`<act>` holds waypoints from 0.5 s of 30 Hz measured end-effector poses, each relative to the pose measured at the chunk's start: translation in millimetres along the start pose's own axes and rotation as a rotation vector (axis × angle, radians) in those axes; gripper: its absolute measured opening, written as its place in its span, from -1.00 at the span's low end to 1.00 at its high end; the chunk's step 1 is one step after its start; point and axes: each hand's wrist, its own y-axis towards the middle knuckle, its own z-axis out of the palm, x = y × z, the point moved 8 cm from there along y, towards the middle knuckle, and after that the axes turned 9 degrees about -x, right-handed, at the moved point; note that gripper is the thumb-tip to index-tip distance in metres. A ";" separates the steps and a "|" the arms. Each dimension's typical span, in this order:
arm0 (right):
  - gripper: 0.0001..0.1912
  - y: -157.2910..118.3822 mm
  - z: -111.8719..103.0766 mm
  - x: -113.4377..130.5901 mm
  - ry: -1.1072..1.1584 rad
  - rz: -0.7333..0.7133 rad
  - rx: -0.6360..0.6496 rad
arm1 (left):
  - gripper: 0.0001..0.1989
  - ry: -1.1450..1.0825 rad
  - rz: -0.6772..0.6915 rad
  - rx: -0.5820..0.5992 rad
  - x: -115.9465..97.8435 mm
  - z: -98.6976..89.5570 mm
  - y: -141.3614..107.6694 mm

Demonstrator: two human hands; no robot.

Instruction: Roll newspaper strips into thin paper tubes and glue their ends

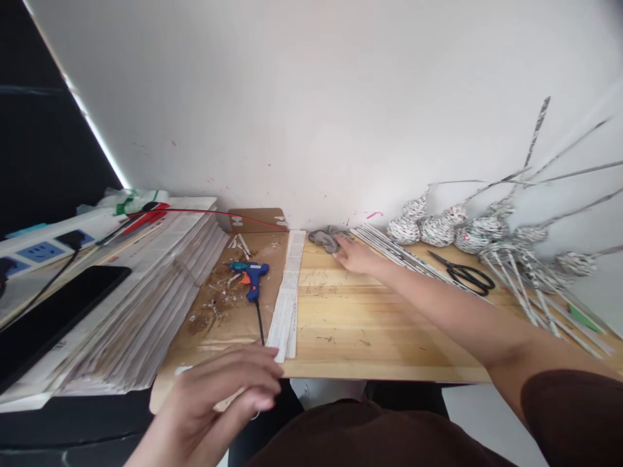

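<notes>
My right hand (pixel 357 255) stretches to the back of the table, its fingers closed on the right end of a crumpled grey cloth (pixel 325 240). Nothing is in my left hand (pixel 224 383), which hovers over the near edge with fingers loosely bent and thumb apart. Just beyond it lie flat strips of printed paper (pixel 288 295). A blue glue gun (pixel 253 277) rests on a stained cardboard sheet (pixel 207 334) to the left of the strips. Thin rolled paper sticks (pixel 394 251) lie to the right of my right hand.
Black-handled scissors (pixel 467 275) lie at the right, before several woven paper shapes (pixel 437 231) with long stalks against the wall. At the left, a tall paper stack (pixel 160 305) bears a phone (pixel 63 318) and a power strip (pixel 53 243). A red cord (pixel 209 211) crosses behind.
</notes>
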 end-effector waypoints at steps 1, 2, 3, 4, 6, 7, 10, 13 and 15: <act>-0.42 11.1 4.1 4.0 0.046 -0.037 0.021 | -0.83 0.008 0.012 0.041 1.3 8.1 11.5; -0.48 20.7 6.8 6.2 0.069 -0.064 0.029 | -0.81 0.029 0.024 0.068 4.8 16.5 18.5; -0.53 28.4 8.7 6.9 0.086 -0.083 0.036 | -0.79 0.063 0.030 0.081 10.6 24.6 20.9; -0.57 33.9 9.8 6.3 0.099 -0.089 0.041 | -0.79 0.106 0.016 0.090 19.3 32.7 19.3; -0.57 38.0 10.1 2.6 0.108 -0.067 0.039 | -0.75 0.183 0.018 0.080 34.1 45.3 9.4; -0.55 36.7 8.9 1.0 0.104 -0.051 0.025 | -0.72 0.212 0.029 0.074 39.7 50.4 3.8; -0.50 24.1 1.2 6.7 0.080 -0.065 -0.076 | -0.61 0.284 0.045 0.076 50.3 62.1 -3.9; -0.48 10.0 1.3 24.8 0.054 -0.140 -0.112 | -0.57 0.353 0.047 0.120 52.2 71.6 2.7; -0.44 7.8 7.5 32.1 0.012 -0.124 -0.076 | -0.58 0.387 0.039 0.156 50.9 76.6 8.7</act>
